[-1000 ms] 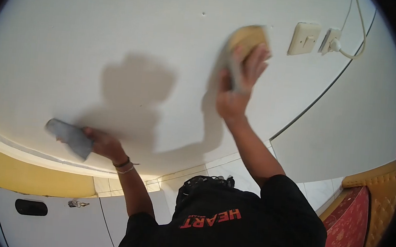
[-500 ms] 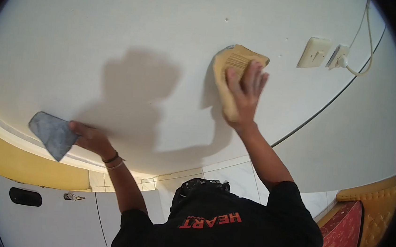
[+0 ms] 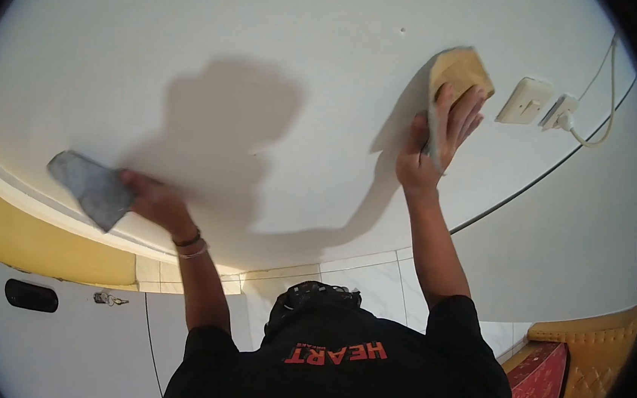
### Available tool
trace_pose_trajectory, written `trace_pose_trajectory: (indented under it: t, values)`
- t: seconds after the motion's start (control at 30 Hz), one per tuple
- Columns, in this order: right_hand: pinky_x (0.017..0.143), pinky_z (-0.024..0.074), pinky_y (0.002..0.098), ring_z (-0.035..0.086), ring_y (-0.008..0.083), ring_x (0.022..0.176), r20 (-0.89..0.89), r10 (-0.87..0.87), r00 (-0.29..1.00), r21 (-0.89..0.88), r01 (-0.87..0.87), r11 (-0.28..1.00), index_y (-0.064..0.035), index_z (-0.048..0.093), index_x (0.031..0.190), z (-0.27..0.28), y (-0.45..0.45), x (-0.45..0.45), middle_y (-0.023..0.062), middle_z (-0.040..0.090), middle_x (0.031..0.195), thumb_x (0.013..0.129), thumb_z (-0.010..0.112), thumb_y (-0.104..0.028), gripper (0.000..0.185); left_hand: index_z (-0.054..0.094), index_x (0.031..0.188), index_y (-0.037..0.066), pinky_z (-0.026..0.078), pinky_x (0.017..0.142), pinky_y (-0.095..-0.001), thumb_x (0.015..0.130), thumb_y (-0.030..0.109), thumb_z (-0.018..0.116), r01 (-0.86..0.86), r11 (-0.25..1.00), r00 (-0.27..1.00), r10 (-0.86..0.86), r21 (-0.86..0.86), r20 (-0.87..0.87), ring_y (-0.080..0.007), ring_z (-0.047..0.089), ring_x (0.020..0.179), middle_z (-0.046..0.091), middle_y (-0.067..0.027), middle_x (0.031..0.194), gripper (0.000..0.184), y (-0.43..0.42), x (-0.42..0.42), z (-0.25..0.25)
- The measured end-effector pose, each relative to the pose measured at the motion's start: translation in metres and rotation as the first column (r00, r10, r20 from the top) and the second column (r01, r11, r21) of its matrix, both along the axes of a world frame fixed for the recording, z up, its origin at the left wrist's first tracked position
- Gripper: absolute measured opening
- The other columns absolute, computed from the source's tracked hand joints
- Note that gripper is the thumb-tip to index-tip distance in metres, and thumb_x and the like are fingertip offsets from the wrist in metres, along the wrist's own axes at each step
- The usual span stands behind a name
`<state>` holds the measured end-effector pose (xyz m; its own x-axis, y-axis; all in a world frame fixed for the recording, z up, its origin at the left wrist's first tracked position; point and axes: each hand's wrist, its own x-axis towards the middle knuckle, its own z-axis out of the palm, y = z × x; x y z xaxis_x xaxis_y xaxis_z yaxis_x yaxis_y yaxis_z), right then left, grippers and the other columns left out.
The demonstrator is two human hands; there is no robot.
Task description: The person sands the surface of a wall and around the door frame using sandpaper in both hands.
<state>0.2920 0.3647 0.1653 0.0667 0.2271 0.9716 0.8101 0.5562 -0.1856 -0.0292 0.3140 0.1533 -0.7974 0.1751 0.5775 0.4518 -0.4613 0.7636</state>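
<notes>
In the head view, my right hand (image 3: 449, 131) lies against a tan-backed sheet of sandpaper (image 3: 462, 67) on the white wall (image 3: 325, 124). Its fingers stretch over the sheet, with the thumb off to the left and a grey edge showing near the palm. At the lower left, my left hand (image 3: 155, 201) pinches one edge of a grey piece of sandpaper (image 3: 92, 187). That piece is held near the wall's left edge; whether it touches the wall, I cannot tell. Slight blur covers the left hand.
A light switch (image 3: 524, 100) and a socket with a plugged-in cable (image 3: 564, 114) are right of my right hand. A grey door panel (image 3: 86, 338) with a dark handle (image 3: 31, 296) and keys stands lower left. A red and tan padded piece (image 3: 536, 392) is at lower right.
My right hand has slid up and right along the wall with its sandpaper, closer to the switch. My left hand and the grey piece have shifted slightly upward in view.
</notes>
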Motion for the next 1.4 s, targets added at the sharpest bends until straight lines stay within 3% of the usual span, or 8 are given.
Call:
trace_pose_trajectory:
  t: [0.07, 0.13, 0.23, 0.53, 0.67, 0.8, 0.9, 1.4]
  values:
    - [0.103, 0.0016, 0.0565, 0.009, 0.0421, 0.134, -0.08, -0.028, 0.996, 0.068, 0.033, 0.997, -0.0095, 0.039, 0.133, 0.023, 0.002, -0.006, 0.0232, 0.017, 0.144, 0.071, 0.05, -0.003, 0.063, 0.029, 0.125, -0.016, 0.038, 0.091, -0.0345, 0.095, 0.036, 0.038, -0.569, 0.806, 0.654, 0.564, 0.165, -0.504, -0.0258, 0.048, 0.105, 0.042, -0.025, 0.124, 0.06, 0.008, 0.017, -0.004]
    - [0.102, 0.0011, 0.0578, 0.009, 0.0423, 0.134, -0.131, 0.023, 0.991, 0.1, -0.01, 0.995, -0.0105, 0.04, 0.133, 0.029, 0.004, -0.014, 0.0236, 0.016, 0.144, 0.068, 0.05, -0.002, 0.067, 0.03, 0.125, -0.016, 0.038, 0.091, -0.0346, 0.096, 0.035, 0.037, -0.75, 0.662, 0.489, 0.551, -0.003, -0.676, -0.026, 0.048, 0.101, 0.044, -0.0236, 0.121, 0.059, -0.001, 0.007, -0.005]
    - [0.103, 0.0001, 0.0564, 0.008, 0.0434, 0.133, 0.026, 0.003, 1.0, -0.017, -0.003, 1.0, -0.0104, 0.04, 0.133, 0.002, -0.008, -0.029, 0.0253, 0.014, 0.144, 0.068, 0.053, -0.005, 0.067, 0.032, 0.121, -0.016, 0.038, 0.089, -0.0338, 0.095, 0.03, 0.041, 0.021, 0.997, 1.0, -0.022, 0.077, 0.009, -0.026, 0.048, 0.1, 0.045, -0.0229, 0.118, 0.054, 0.0, -0.013, 0.004]
    - [0.103, 0.0005, 0.0555, 0.01, 0.0412, 0.134, -0.212, 0.043, 0.976, 0.047, -0.034, 0.998, -0.0079, 0.043, 0.13, 0.009, -0.007, -0.02, 0.0238, 0.014, 0.144, 0.082, 0.047, -0.009, 0.048, 0.044, 0.107, -0.017, 0.04, 0.087, -0.0336, 0.097, 0.029, 0.037, -0.235, 0.967, 0.886, 0.255, 0.101, -0.387, -0.0278, 0.052, 0.094, 0.054, -0.0239, 0.106, 0.048, -0.001, 0.002, -0.006]
    - [0.104, 0.0013, 0.0552, 0.008, 0.0437, 0.133, 0.023, 0.005, 1.0, -0.103, -0.002, 0.995, -0.0069, 0.043, 0.13, -0.044, -0.013, -0.015, 0.0268, 0.013, 0.143, 0.081, 0.047, -0.007, 0.049, 0.042, 0.11, -0.016, 0.042, 0.085, -0.0331, 0.095, 0.033, 0.042, 0.105, 0.992, 0.985, -0.114, 0.073, 0.127, -0.0251, 0.052, 0.092, 0.054, -0.0214, 0.105, 0.051, -0.006, -0.008, 0.007]
    - [0.104, 0.0011, 0.054, 0.007, 0.0429, 0.133, -0.096, 0.069, 0.993, -0.065, -0.075, 0.995, -0.0023, 0.042, 0.13, -0.018, -0.014, -0.015, 0.0251, 0.012, 0.144, 0.09, 0.042, -0.019, 0.043, 0.046, 0.098, -0.013, 0.042, 0.081, -0.0297, 0.096, 0.027, 0.04, -0.342, 0.94, 0.815, 0.299, 0.005, -0.497, -0.0196, 0.051, 0.087, 0.054, -0.0144, 0.093, 0.041, 0.005, -0.008, -0.039]
    - [0.104, 0.0001, 0.0531, 0.005, 0.0411, 0.134, -0.197, 0.135, 0.971, -0.011, -0.14, 0.99, -0.001, 0.039, 0.131, 0.0, -0.012, -0.017, 0.0246, 0.011, 0.144, 0.094, 0.033, -0.033, 0.049, 0.043, 0.108, -0.013, 0.04, 0.079, -0.0273, 0.097, 0.025, 0.038, 0.071, 0.997, 0.969, -0.067, 0.005, -0.237, -0.021, 0.049, 0.085, 0.051, -0.0158, 0.101, 0.04, -0.005, 0.023, -0.022]
    - [0.105, -0.003, 0.0523, 0.002, 0.0397, 0.135, -0.37, 0.192, 0.909, 0.021, -0.199, 0.98, -0.0042, 0.037, 0.134, 0.004, -0.006, -0.011, 0.0222, 0.01, 0.145, 0.087, 0.042, -0.017, 0.049, 0.033, 0.124, -0.015, 0.04, 0.089, -0.0313, 0.094, 0.032, 0.043, 0.057, 0.996, 0.998, -0.058, 0.068, 0.017, -0.0226, 0.048, 0.104, 0.045, -0.021, 0.122, 0.056, -0.001, 0.025, 0.017]
